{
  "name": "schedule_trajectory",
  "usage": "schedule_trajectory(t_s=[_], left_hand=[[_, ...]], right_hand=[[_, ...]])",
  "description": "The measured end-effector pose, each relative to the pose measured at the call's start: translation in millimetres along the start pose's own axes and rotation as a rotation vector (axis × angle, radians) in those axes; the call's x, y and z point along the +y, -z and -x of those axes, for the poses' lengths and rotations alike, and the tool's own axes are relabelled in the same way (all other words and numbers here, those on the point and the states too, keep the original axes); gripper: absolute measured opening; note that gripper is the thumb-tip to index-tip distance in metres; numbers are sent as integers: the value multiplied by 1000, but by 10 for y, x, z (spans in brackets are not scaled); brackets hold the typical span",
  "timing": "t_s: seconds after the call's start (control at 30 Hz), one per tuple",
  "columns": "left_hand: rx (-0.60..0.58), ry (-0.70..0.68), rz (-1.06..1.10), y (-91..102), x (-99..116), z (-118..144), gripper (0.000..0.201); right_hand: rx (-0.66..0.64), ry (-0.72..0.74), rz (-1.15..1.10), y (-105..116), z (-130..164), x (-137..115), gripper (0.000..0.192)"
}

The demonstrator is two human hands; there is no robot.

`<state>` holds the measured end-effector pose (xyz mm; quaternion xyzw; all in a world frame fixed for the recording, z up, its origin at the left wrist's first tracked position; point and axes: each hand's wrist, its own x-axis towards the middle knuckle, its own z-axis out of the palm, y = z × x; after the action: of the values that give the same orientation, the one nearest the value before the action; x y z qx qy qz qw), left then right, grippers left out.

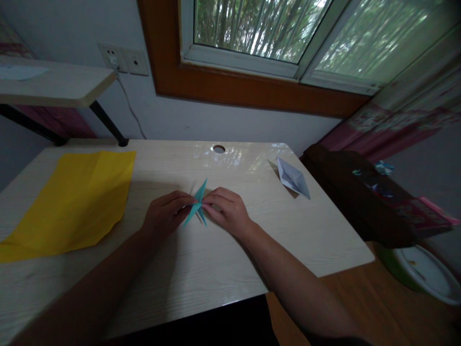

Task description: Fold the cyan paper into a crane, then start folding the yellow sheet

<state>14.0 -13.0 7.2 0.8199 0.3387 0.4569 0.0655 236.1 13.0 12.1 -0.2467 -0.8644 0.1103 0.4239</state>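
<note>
Here both hands [196, 211] pinch teal paper [197, 207] on the pale desk [201, 269].

Bare desk [216, 259] between yellow sheet [75, 199], paper boat [293, 179]

a large yellow paper sheet [75, 197] lies flat on the left part of the pale wooden table [223, 259], creased across its middle. a white folded paper boat [293, 178] sits near the table's right edge, well apart from the sheet. a round cable hole [218, 149] opens at the table's far edge. a raised shelf [54, 86] stands at the far left, beside wall sockets [124, 58]. a window [273, 33] shows green trees.
</note>
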Motion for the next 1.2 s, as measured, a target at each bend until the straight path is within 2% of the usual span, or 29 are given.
schedule_trajectory(t_s=[0.3, 0.4, 0.5, 0.57, 0.7, 0.9, 1.07, 1.2], left_hand=[[60, 19, -47, 0, -11, 3, 11], [68, 32, -113, -9, -49, 34, 12], [76, 11, -180, -26, -76, 52, 13], [83, -18, -204, -34, -79, 52, 15], [67, -64, -204, -35, -61, 41, 21], [41, -69, -186, -38, -12, 38, 30], [165, 28, -143, -34, 24, 23, 37], [299, 95, -127, 11, 40, 7, 21]], right_hand=[[30, -21, -55, 3, -10, -10, 10], [46, -27, -90, 25, -16, -29, 22], [-15, -8, -71, 26, -25, -31, 40], [-60, -4, -40, 10, -28, -15, 44], [-76, -14, 2, -32, -10, 40, 31], [-7, -34, 86, -55, 41, 88, 15], [71, -114, 35, -51, 42, 76, 13], [193, -313, -140, -36, 10, 87, 16]])
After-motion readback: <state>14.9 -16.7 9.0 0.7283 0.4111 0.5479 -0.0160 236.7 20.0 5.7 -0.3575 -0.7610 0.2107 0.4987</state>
